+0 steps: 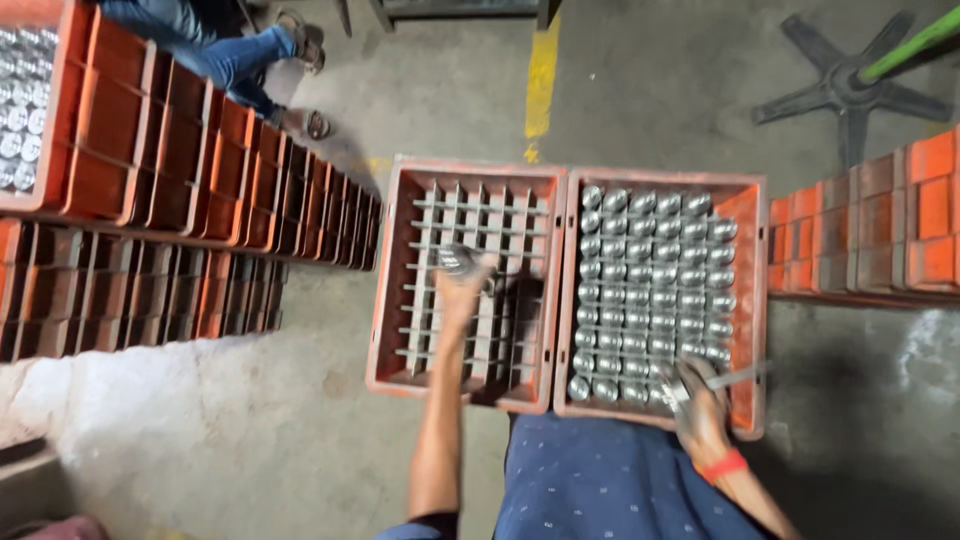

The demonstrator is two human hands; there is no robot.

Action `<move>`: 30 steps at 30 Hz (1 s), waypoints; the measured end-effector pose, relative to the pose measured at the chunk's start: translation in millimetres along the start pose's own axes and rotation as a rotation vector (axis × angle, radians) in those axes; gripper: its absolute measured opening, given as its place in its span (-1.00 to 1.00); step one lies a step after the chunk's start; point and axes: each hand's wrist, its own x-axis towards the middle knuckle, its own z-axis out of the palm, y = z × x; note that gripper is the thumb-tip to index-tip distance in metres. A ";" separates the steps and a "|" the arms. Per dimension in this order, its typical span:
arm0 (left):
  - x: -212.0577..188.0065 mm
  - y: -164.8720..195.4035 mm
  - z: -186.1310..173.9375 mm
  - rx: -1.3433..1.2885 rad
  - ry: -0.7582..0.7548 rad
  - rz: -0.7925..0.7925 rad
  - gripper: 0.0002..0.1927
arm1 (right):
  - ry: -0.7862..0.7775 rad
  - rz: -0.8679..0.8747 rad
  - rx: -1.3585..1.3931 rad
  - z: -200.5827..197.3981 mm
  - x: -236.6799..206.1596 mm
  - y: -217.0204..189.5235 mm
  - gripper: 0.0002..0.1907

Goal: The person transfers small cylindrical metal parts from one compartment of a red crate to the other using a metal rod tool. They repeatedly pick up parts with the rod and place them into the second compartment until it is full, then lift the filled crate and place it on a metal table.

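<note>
The left hand [462, 285] reaches out over the left orange crate [388, 290], whose grey grid of dividers is mostly bare. Its fingers close around a small shiny metal piece [456, 260] — the motion blur makes its exact shape hard to tell, though it looks like the rounded silver parts in the neighbouring crate. The piece sits at the fingertips, above the upper middle rows of the grid.

The right hand [700, 405] rests at the near edge of the right orange crate [752, 300], which touches the left one side by side on the concrete floor [300, 400]. Its fingers are curled around a thin grey metal rod [738, 376] that sticks out to the right; an orange band [722, 466] circles the wrist. Just ahead of these fingers, rows of silver parts [650, 280] fill the grid.

Far left of both hands stand stacks of empty orange crates [150, 170], and another person's legs in blue jeans [220, 50] show beyond them.
</note>
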 end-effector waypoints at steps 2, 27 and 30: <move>-46.6 -29.2 39.6 0.011 -0.099 -0.346 -0.67 | -0.127 -0.012 0.020 22.1 8.0 0.8 -0.83; -162.0 -32.5 196.9 0.605 -0.672 -0.109 -0.25 | -0.130 -0.161 0.213 -22.3 56.3 -83.2 -0.81; -94.9 -30.0 238.3 0.706 -0.572 0.227 -0.36 | -0.007 -0.196 0.316 -54.4 62.9 -113.3 -0.81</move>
